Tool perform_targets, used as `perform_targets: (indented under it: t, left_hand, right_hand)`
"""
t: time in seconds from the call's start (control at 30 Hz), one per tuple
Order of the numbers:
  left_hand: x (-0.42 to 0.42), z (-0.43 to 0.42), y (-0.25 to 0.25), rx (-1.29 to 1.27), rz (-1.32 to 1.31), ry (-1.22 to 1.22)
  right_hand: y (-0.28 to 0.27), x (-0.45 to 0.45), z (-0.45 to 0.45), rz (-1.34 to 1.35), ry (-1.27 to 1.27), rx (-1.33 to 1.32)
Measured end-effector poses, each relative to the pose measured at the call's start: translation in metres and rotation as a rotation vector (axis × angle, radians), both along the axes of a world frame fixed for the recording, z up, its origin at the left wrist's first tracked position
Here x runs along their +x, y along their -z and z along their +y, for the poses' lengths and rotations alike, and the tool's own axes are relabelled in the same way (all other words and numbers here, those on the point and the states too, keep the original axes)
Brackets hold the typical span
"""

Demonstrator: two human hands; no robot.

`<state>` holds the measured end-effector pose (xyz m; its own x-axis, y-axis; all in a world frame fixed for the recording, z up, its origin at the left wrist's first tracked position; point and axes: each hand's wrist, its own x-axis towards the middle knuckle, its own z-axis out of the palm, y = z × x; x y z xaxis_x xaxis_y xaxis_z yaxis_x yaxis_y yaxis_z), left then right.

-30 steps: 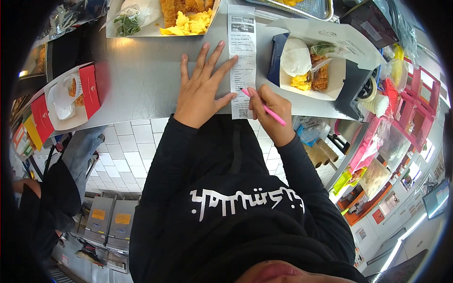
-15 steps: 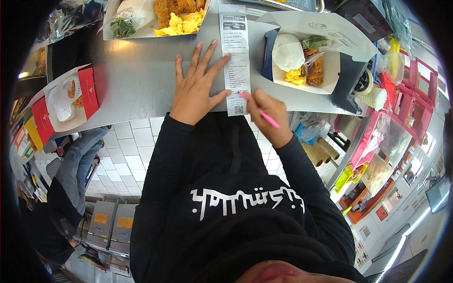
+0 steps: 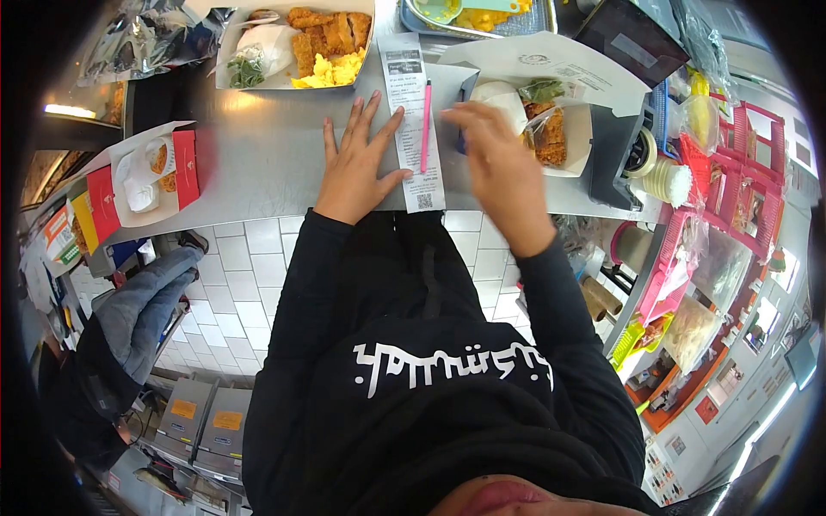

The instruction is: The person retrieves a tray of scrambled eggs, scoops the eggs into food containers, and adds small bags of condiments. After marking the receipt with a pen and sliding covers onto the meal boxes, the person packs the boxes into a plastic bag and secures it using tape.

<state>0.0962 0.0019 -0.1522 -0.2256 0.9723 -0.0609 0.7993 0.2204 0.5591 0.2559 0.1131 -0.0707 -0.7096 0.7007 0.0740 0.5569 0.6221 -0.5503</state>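
A long printed receipt point(image 3: 409, 112) lies on the metal counter point(image 3: 267, 146), with a pink pen point(image 3: 426, 129) resting on it. My left hand point(image 3: 357, 159) is flat with fingers spread, its fingertips beside or on the receipt's left edge. To the right of the receipt, my right hand point(image 3: 499, 163) is blurred and off the pen, near the open food box point(image 3: 581, 129). That box holds fried food and a white wrapped item, partly hidden by my right hand. Another box point(image 3: 297, 45) at the top left holds fried pieces, yellow egg and greens.
A red and white box point(image 3: 185, 168) sits at the counter's left end. Behind are a metal tray point(image 3: 516, 24) and a black box point(image 3: 632, 43). Pink baskets point(image 3: 757, 163) stand at the right. Another person in jeans point(image 3: 151, 297) is at the lower left.
My right hand has let go of the pink pen, which now lies on the receipt, and has moved up and slightly right. My left hand stays spread. The view has shifted a little.
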Motion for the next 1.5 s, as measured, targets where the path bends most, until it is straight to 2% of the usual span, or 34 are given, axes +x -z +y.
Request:
perform_targets:
  t: [0.03,0.07,0.1,0.13,0.17,0.27,0.3,0.37,0.43,0.47,0.5,0.57,0.67,0.7,0.8,0.9,1.0,1.03,1.13,1.23,1.33,1.43,1.5]
  left_hand:
    - [0.002,0.002,-0.006,0.017,0.021,-0.018]
    - [0.003,0.005,-0.011,0.035,0.040,-0.034]
    - [0.004,0.013,-0.017,0.157,-0.070,-0.050]
    - [0.003,0.025,-0.023,0.278,-0.184,-0.064]
    - [0.003,0.038,-0.031,0.399,-0.298,-0.080]
    - [0.014,0.089,-0.065,0.614,-0.081,-0.106]
    - [0.014,0.103,-0.068,0.573,-0.020,-0.072]
    - [0.017,0.128,-0.069,0.483,0.100,-0.007]
    - [0.022,0.145,-0.066,0.450,0.035,0.009]
    - [0.027,0.149,-0.064,0.431,0.002,0.018]
    - [0.035,0.153,-0.062,0.552,-0.023,0.021]
    - [0.052,0.157,-0.062,0.439,-0.051,-0.070]
    - [0.064,0.156,-0.062,0.403,-0.050,-0.190]
    - [0.065,0.153,-0.062,0.410,-0.045,-0.228]
    - [0.061,0.121,-0.073,0.369,0.091,-0.172]
    - [0.069,0.080,-0.053,0.301,-0.185,-0.150]
    - [0.103,0.071,-0.049,0.245,-0.458,-0.309]
    - [0.105,0.071,-0.053,0.130,-0.447,-0.322]
    - [0.105,0.079,-0.064,0.233,-0.471,-0.298]
    - [0.094,0.079,-0.070,0.134,-0.561,-0.218]
    - [0.087,0.068,-0.051,0.106,-0.552,-0.023]
    - [0.089,0.053,-0.030,0.088,-0.232,0.071]
    - [0.086,0.052,-0.020,0.134,-0.184,0.099]
  right_hand:
    - [-0.007,0.012,0.012,0.089,0.064,-0.025]
    - [-0.007,0.029,0.035,0.142,0.081,0.281]
    - [-0.022,0.039,0.045,0.195,0.291,0.240]
    - [-0.022,0.055,0.062,0.178,0.420,0.417]
    - [-0.024,0.068,0.084,0.220,0.421,0.562]
    - [-0.015,0.116,0.142,0.020,0.213,0.571]
    - [-0.008,0.126,0.150,-0.045,0.260,0.583]
    - [-0.027,0.121,0.151,-0.084,0.262,0.391]
    - [-0.030,0.120,0.154,-0.099,0.237,0.298]
    - [-0.032,0.117,0.152,-0.022,0.293,0.119]
    - [-0.035,0.110,0.147,0.056,0.348,-0.061]
    - [-0.031,0.114,0.150,0.152,0.453,-0.358]
    - [-0.003,0.133,0.160,0.211,0.418,-0.198]
    - [-0.009,0.132,0.148,0.199,0.412,-0.132]
    - [-0.005,0.154,0.124,0.126,0.302,-0.083]
    - [0.024,0.164,0.088,0.531,0.249,-0.501]
    - [0.028,0.158,0.065,0.649,0.353,-0.694]
    - [0.024,0.158,0.067,0.681,0.392,-0.750]
    - [0.003,0.161,0.080,0.574,0.368,-0.818]
    - [0.003,0.166,0.087,0.525,0.338,-0.844]
    - [0.010,0.171,0.085,0.544,0.212,-0.877]
    - [0.030,0.184,0.081,0.531,0.086,-0.863]
    - [0.032,0.183,0.076,0.536,0.047,-0.880]
